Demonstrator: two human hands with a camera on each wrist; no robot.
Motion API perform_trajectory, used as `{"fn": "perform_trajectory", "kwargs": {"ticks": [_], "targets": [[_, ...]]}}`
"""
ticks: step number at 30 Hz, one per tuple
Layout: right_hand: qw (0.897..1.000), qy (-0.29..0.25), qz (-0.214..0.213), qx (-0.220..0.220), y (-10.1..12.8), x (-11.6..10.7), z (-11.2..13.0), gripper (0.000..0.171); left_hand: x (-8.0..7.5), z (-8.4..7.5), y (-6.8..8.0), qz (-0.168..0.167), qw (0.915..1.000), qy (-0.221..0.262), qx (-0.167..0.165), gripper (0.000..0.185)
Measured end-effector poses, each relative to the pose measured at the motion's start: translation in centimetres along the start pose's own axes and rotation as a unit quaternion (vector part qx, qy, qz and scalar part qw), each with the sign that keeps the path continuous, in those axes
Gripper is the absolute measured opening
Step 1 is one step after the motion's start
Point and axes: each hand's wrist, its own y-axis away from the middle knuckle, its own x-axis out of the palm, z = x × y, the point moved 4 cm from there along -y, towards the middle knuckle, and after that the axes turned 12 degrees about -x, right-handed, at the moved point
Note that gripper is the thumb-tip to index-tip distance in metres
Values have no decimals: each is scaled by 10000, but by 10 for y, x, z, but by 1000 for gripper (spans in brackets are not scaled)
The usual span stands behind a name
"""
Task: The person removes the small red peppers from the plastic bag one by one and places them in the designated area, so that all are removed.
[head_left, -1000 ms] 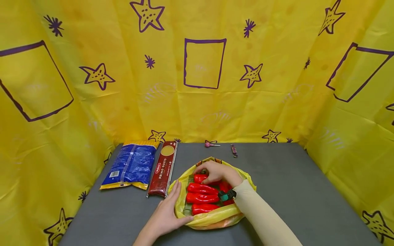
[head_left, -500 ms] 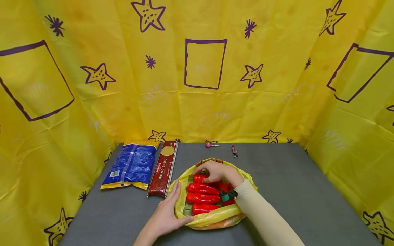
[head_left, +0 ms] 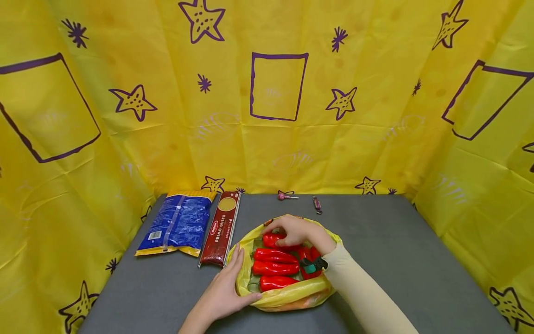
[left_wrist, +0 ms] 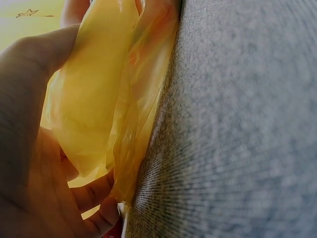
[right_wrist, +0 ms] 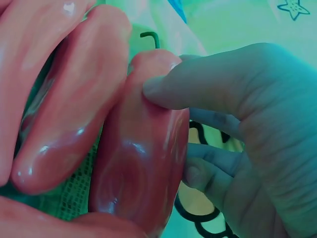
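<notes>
On my head feed: right hand [head_left: 292, 231] pinching the farthest red pepper [right_wrist: 136, 163] between thumb and fingers, pepper inside the yellow plastic bag [head_left: 298, 295]. Left hand [head_left: 225, 288] spread against the bag's left side, thumb at near rim. Other red peppers [head_left: 276, 268] alongside, same bag. Primo Gusto spaghetti pack [head_left: 221, 232] left of it.

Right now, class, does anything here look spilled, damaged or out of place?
Nothing stands out: no spill or damage shows. The right hand holds a red pepper inside the yellow plastic bag; the spaghetti packet, lollipop and wrapped candy lie on the table.
</notes>
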Motion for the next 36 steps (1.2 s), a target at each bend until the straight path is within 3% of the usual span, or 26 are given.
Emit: {"fn": "perform_trajectory", "kwargs": {"ticks": [9,22,28,36], "targets": [[9999,-69,-97,-116,8,-16,11,44,-1,0,0,-20,10000,41,-7,129],[9941,-146,-760,-760,14,-45,26,41,1,1,1,13,9999,111,59,129],[9915,88,-922,-914,10,-53,30,42,0,1,1,8,10000,68,6,130],[9883,79,-1287,-819,16,-60,30,44,0,0,2,-65,9998,109,136,129]]}}
